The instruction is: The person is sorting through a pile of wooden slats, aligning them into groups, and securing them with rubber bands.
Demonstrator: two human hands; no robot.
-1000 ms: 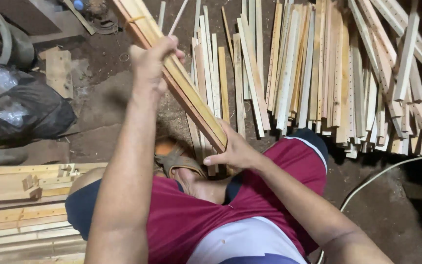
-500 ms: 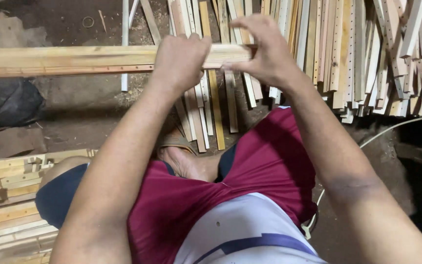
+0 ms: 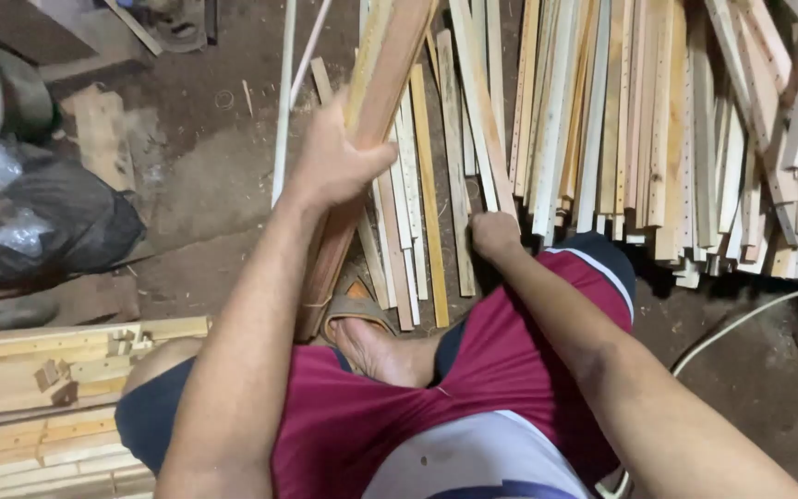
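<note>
— Light's warm and dim in here, coming from above and a bit behind; the forearms and the left hand point(image 3: 330, 166) catch most of it.

— And past that hand?

— The pale wooden slats point(image 3: 602, 120) to its right glow bright, nearly washed out. Left of it the dirt floor point(image 3: 205, 185) sinks into brown murk, and the black plastic bag point(image 3: 53, 226) shows only small glints.

— Sharp?

— Fairly. The right hand point(image 3: 494, 233) sits in soft shadow, and the bottom right corner goes nearly black.
</note>
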